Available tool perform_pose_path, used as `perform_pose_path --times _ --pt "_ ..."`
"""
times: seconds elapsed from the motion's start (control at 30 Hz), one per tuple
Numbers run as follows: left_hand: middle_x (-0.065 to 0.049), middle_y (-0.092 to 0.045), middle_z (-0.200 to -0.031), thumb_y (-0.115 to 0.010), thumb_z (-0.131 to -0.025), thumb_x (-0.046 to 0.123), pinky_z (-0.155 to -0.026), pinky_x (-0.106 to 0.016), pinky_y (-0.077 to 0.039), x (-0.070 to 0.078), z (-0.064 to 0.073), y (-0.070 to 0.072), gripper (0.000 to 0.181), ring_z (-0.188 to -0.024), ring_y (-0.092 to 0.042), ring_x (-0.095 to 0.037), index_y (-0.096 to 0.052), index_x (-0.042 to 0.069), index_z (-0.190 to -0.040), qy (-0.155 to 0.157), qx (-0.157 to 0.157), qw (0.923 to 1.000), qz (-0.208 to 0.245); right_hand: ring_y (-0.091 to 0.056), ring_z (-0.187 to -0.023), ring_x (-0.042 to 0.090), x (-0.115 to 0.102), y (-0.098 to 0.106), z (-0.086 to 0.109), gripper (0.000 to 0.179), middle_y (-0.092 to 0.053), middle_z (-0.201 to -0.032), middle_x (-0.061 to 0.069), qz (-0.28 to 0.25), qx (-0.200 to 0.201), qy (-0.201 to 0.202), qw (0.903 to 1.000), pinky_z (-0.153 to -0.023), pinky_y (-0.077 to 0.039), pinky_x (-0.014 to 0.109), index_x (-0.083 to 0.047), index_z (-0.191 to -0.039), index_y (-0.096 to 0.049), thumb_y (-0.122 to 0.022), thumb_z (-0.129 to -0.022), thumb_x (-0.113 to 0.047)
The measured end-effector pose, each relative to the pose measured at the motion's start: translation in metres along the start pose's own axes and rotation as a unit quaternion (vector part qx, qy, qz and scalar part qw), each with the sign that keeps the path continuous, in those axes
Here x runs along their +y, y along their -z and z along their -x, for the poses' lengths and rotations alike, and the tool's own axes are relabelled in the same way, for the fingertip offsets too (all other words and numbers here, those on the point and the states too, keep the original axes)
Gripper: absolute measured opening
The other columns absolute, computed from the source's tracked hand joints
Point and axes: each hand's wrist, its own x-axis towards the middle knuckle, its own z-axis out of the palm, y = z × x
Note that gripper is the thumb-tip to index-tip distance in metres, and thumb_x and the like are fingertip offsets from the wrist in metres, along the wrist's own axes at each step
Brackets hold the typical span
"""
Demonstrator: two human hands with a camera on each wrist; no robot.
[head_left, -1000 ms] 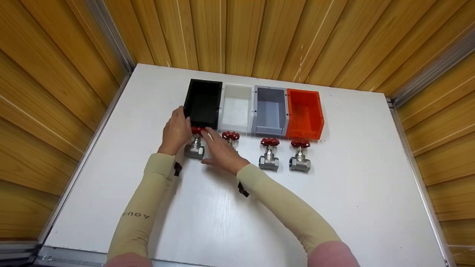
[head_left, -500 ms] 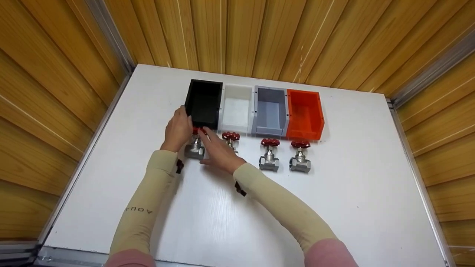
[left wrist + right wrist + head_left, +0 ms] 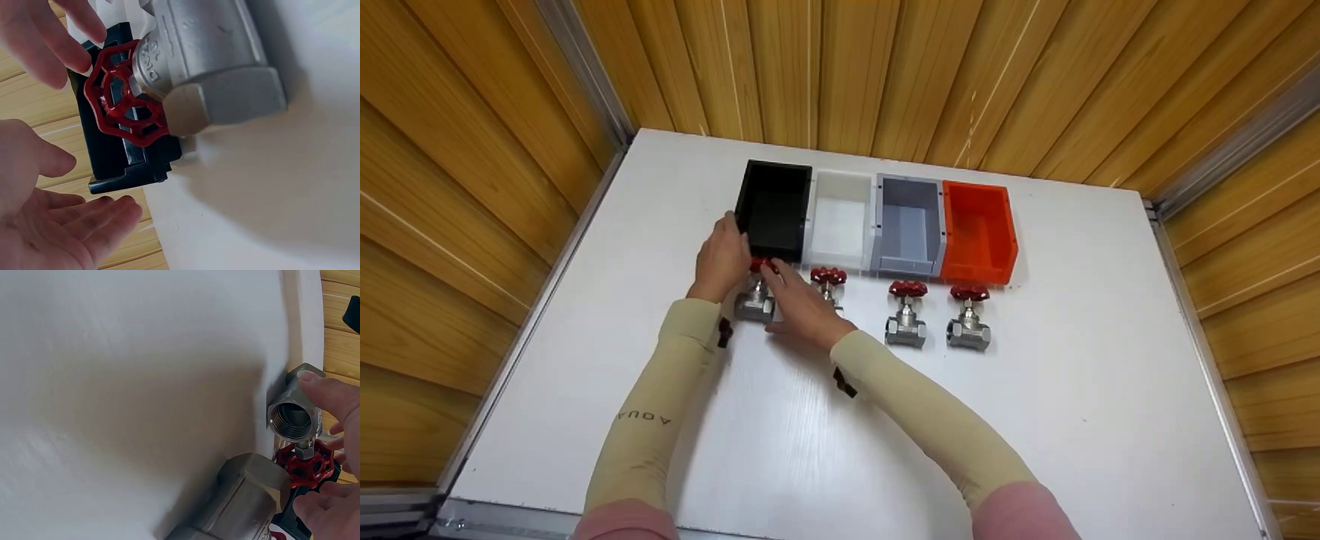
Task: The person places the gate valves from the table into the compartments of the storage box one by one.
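Observation:
In the head view my left hand [image 3: 720,259] is beside the near left corner of the black bin [image 3: 772,202], left of the leftmost valve [image 3: 754,304]. The left wrist view shows its fingers spread and apart from the red handwheel [image 3: 121,95]. My right hand [image 3: 806,304] is right of this valve, fingers stretched toward the wheel and thumb apart from them. Whether its fingertips touch the wheel's rim cannot be told. The thumb [image 3: 332,391] overlaps the valve body [image 3: 292,416] in the right wrist view. A second valve [image 3: 828,277] is partly hidden behind the right hand.
Right of the black bin stand a white bin [image 3: 840,217], a grey bin [image 3: 910,225] and an orange bin [image 3: 979,232], side by side. Two more valves with red wheels, one [image 3: 907,319] before the grey bin, another [image 3: 969,322] before the orange bin, stand on the white table [image 3: 1080,420].
Both hands have shifted only slightly: the left a little right and forward, the right a little left. The valves and bins look unmoved apart from a slight shift of the whole view.

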Motion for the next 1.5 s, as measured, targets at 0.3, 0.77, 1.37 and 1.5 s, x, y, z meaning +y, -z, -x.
perform_pose_path --times 0.3,0.77,1.37,1.5 --pt "-0.030 -0.055 -0.125 -0.043 -0.102 0.016 -0.090 -0.051 -0.050 -0.001 -0.007 -0.001 0.048 -0.107 -0.061 -0.044 -0.034 -0.011 -0.141 0.007 -0.015 0.9999 0.000 -0.021 -0.148 0.029 -0.001 -0.003 -0.003 0.093 -0.017 -0.161 0.017 0.004 -0.001 -0.002 1.0000 -0.116 -0.029 0.040 -0.009 -0.154 -0.019 -0.077 -0.083 -0.030" --pt "-0.031 -0.058 -0.118 -0.044 -0.101 0.014 -0.087 -0.052 -0.051 -0.006 -0.019 -0.008 0.048 -0.102 -0.062 -0.045 -0.034 -0.013 -0.140 0.017 -0.025 0.9995 -0.001 -0.021 -0.148 0.029 0.004 -0.006 -0.007 0.093 -0.014 -0.161 0.016 -0.005 -0.007 -0.003 1.0000 -0.117 -0.028 0.039 -0.014 -0.155 -0.018 -0.076 -0.083 -0.024" --pt "-0.030 -0.061 -0.110 -0.042 -0.099 0.013 -0.082 -0.052 -0.052 -0.013 -0.029 -0.014 0.039 -0.097 -0.064 -0.044 -0.044 -0.014 -0.128 0.049 -0.020 0.9982 -0.028 -0.010 -0.151 0.023 0.002 -0.005 -0.010 0.106 -0.005 -0.164 0.010 -0.085 -0.020 -0.007 0.9961 -0.121 -0.016 0.039 -0.018 -0.156 -0.006 -0.079 -0.079 -0.014" --pt "-0.030 -0.061 -0.109 -0.042 -0.097 0.011 -0.080 -0.053 -0.052 -0.008 -0.032 -0.014 0.037 -0.094 -0.064 -0.044 -0.045 -0.013 -0.125 0.054 -0.018 0.9978 -0.035 -0.011 -0.151 0.023 0.003 -0.003 -0.012 0.106 -0.006 -0.164 0.010 -0.067 -0.019 -0.012 0.9975 -0.121 -0.016 0.038 -0.019 -0.156 -0.006 -0.079 -0.080 -0.018"
